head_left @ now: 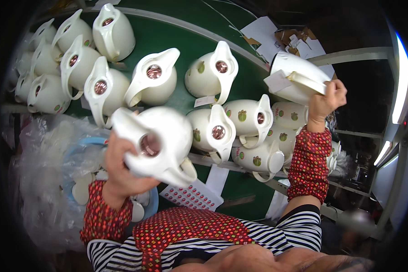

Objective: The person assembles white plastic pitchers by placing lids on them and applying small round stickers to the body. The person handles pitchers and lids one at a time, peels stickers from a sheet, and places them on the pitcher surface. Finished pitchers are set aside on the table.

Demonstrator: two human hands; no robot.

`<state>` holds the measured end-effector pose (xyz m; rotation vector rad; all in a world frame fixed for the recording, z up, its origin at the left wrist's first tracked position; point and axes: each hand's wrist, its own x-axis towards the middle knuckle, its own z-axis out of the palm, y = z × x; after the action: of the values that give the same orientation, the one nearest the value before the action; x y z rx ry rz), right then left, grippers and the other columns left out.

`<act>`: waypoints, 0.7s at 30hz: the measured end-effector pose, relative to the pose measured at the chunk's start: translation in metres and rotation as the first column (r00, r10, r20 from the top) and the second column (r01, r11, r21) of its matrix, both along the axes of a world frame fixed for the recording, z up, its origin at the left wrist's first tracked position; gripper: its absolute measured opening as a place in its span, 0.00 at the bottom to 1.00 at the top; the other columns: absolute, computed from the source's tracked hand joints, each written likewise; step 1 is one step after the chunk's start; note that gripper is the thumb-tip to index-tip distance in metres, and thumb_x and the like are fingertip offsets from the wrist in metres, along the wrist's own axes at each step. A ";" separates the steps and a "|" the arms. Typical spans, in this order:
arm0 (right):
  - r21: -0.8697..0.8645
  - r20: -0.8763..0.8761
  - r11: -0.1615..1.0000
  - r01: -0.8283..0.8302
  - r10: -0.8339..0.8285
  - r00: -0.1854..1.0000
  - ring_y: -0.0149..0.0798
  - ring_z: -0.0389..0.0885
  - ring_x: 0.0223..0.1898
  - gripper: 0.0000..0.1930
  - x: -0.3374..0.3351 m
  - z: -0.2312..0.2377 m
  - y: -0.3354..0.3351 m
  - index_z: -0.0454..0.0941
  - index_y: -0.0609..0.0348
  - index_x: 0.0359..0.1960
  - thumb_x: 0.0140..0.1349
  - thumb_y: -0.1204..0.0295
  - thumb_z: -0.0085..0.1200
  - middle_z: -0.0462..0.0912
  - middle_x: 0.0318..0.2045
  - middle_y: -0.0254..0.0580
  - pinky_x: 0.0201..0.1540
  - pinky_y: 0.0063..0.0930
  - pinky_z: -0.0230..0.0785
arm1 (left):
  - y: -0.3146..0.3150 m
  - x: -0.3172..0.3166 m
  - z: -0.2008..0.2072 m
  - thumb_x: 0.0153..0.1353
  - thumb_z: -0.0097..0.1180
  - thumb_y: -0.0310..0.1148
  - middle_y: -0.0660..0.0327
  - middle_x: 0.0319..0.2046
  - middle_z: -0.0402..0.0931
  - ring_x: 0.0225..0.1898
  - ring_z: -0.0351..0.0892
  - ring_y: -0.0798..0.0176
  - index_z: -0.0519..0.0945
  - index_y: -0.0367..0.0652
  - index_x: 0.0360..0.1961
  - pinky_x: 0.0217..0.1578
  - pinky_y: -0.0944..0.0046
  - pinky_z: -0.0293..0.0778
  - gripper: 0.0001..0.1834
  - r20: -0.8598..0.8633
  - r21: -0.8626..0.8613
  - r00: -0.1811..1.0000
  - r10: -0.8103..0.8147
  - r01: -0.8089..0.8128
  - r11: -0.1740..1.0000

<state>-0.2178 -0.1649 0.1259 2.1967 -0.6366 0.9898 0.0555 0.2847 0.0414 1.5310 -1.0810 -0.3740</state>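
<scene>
My left hand (122,165) is closed round the side of a white vacuum jug (170,124), lifted in front of me. The jug is tilted so its round mouth, with a shiny coppery inside, faces up; motion blurs it a little. Out at the far right, my right hand (329,99) grips the handle of another white jug (299,65), which is tipped on its side. A pale tag (278,81) hangs by that handle. Between my hands stand several lidless jugs, among them one (211,75) with a paper slip (204,101) beside it.
More white jugs (114,34) crowd the green worktop (161,29) at the back left. Printed jugs (258,158) cluster near my right arm. Close to me lies a sheet of red dots (192,196). Clear plastic bags (41,177) and a blue basin (153,199) with white discs are at left.
</scene>
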 end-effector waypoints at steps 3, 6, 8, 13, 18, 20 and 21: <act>0.017 0.140 0.986 -0.168 0.164 0.977 0.45 0.77 0.44 0.06 0.007 0.033 0.028 0.80 0.62 0.28 0.49 0.82 0.64 0.81 0.41 0.43 0.47 0.37 0.63 | -0.022 0.003 -0.014 0.36 0.81 0.34 0.34 0.62 0.71 0.60 0.76 0.35 0.71 0.44 0.37 0.63 0.50 0.71 0.31 0.113 0.041 0.986 -0.124 0.120 0.992; 0.047 0.144 0.971 -0.233 0.224 0.964 0.42 0.78 0.45 0.05 0.005 0.058 0.071 0.79 0.61 0.27 0.54 0.79 0.65 0.80 0.44 0.45 0.47 0.35 0.70 | -0.035 0.005 -0.036 0.37 0.81 0.33 0.37 0.65 0.67 0.63 0.73 0.32 0.72 0.42 0.38 0.64 0.52 0.70 0.31 0.075 0.119 0.967 -0.243 0.233 0.965; 0.117 0.192 0.927 -0.356 0.331 0.924 0.40 0.79 0.46 0.07 0.003 0.071 0.098 0.79 0.60 0.26 0.57 0.77 0.66 0.79 0.47 0.47 0.47 0.33 0.74 | -0.036 0.007 -0.052 0.39 0.81 0.33 0.37 0.67 0.65 0.67 0.69 0.31 0.73 0.41 0.42 0.66 0.50 0.69 0.31 0.074 0.150 0.941 -0.331 0.317 0.936; 0.244 0.036 0.849 -0.468 0.475 0.879 0.43 0.80 0.47 0.03 -0.017 0.114 0.197 0.79 0.58 0.28 0.55 0.76 0.62 0.78 0.51 0.50 0.44 0.38 0.78 | -0.031 0.007 -0.069 0.47 0.76 0.32 0.37 0.71 0.62 0.68 0.66 0.32 0.71 0.44 0.65 0.70 0.44 0.65 0.43 0.359 0.281 0.900 -0.247 0.148 0.948; 0.391 -0.239 0.785 -0.481 0.591 0.771 0.44 0.80 0.46 0.08 -0.034 0.099 0.296 0.79 0.49 0.31 0.49 0.70 0.65 0.78 0.45 0.38 0.57 0.50 0.64 | 0.049 0.016 -0.014 0.57 0.72 0.32 0.42 0.63 0.75 0.60 0.77 0.41 0.74 0.40 0.65 0.61 0.51 0.74 0.34 0.356 0.299 0.927 -0.121 0.010 0.954; 0.530 -0.250 0.707 -0.468 0.658 0.710 0.43 0.80 0.43 0.12 -0.039 0.078 0.328 0.78 0.51 0.29 0.39 0.68 0.62 0.77 0.43 0.37 0.55 0.47 0.61 | 0.089 0.018 -0.017 0.60 0.70 0.35 0.45 0.48 0.84 0.49 0.85 0.44 0.83 0.36 0.51 0.51 0.52 0.80 0.21 0.207 0.435 0.977 -0.052 -0.045 0.899; 0.582 -0.213 0.656 -0.480 0.693 0.689 0.43 0.80 0.42 0.11 -0.040 0.066 0.337 0.77 0.53 0.27 0.38 0.67 0.59 0.78 0.42 0.38 0.55 0.46 0.60 | 0.108 0.014 -0.017 0.61 0.69 0.36 0.45 0.43 0.86 0.45 0.86 0.44 0.85 0.35 0.48 0.48 0.52 0.80 0.18 0.126 0.534 0.991 -0.036 -0.037 0.845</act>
<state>-0.2575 0.1723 0.1921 3.0734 0.1176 0.6275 0.0691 0.3927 0.0244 2.0766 -1.1343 -0.6214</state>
